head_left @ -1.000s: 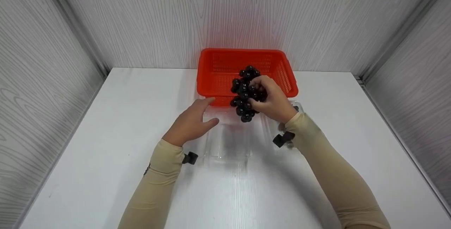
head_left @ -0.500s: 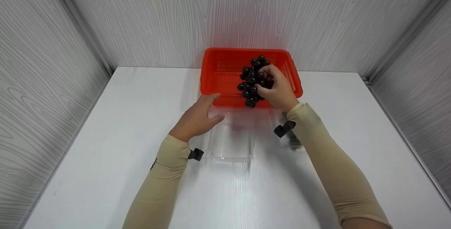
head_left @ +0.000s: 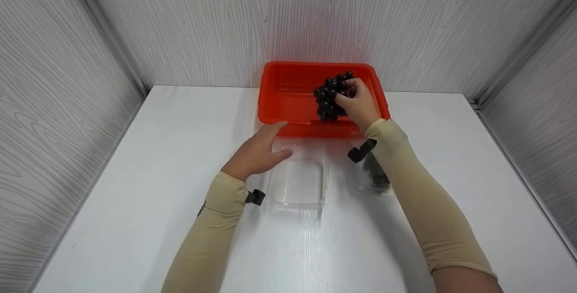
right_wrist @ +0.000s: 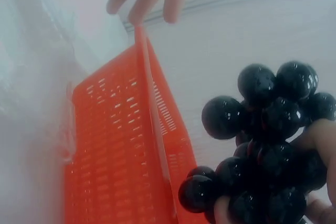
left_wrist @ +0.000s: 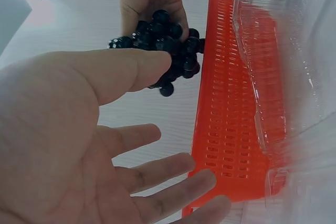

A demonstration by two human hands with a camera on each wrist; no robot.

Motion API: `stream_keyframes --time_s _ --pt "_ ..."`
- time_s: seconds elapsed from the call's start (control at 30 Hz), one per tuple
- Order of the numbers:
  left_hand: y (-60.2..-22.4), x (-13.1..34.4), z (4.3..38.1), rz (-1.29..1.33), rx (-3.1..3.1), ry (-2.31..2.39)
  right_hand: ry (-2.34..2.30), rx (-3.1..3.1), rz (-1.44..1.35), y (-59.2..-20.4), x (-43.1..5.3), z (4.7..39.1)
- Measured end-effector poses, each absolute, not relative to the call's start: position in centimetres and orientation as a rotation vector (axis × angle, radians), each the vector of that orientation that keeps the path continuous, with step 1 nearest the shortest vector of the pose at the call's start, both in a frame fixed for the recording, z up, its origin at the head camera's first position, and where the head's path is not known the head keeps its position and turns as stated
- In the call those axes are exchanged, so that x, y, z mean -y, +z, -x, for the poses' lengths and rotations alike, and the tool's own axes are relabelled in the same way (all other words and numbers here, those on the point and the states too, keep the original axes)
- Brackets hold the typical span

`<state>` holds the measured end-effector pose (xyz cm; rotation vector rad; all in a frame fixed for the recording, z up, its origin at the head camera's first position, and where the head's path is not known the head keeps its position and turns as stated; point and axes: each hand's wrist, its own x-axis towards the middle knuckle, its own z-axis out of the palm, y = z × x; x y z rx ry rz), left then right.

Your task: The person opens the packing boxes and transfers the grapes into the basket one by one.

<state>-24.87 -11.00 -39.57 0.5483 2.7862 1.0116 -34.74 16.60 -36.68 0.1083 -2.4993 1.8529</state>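
Observation:
A bunch of dark grapes [head_left: 328, 97] is pinched in my right hand [head_left: 360, 103], above the right half of the red plastic basket [head_left: 288, 130]. In the right wrist view the round, glossy grapes [right_wrist: 278, 116] hang beside the basket's perforated wall [right_wrist: 121, 129]. My left hand [head_left: 257, 151] holds nothing; its fingers and thumb are spread near the basket's front left corner. Just right of it lies a clear plastic container [head_left: 297, 182]. The left wrist view shows the spread left fingers [left_wrist: 168, 171], with the grapes [left_wrist: 168, 45] in the other hand beyond.
A second clear container with dark contents [head_left: 376, 171] lies partly hidden under my right forearm. The basket stands against the grey wood-grain back wall [head_left: 315, 18]. The white table [head_left: 189, 121] extends to both sides.
My right hand has carried the grapes back and to the right, from over the basket's front edge to over its inside. The left hand has shifted slightly right in view, still spread.

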Motion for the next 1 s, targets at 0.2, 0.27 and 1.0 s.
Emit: stream_keyframes --time_s 0.2,0.27,1.0 --pt "-39.7 10.9 24.6 -0.526 -2.760 1.013 1.934 2.559 0.030 -36.9 -16.3 35.6" --pt "-39.8 10.7 24.7 -0.539 -2.751 1.009 1.930 2.591 0.049 -37.2 -16.3 35.7" --pt "-39.6 10.1 24.3 -0.554 -2.736 0.946 2.094 2.291 -0.278 -35.3 -15.2 33.3"
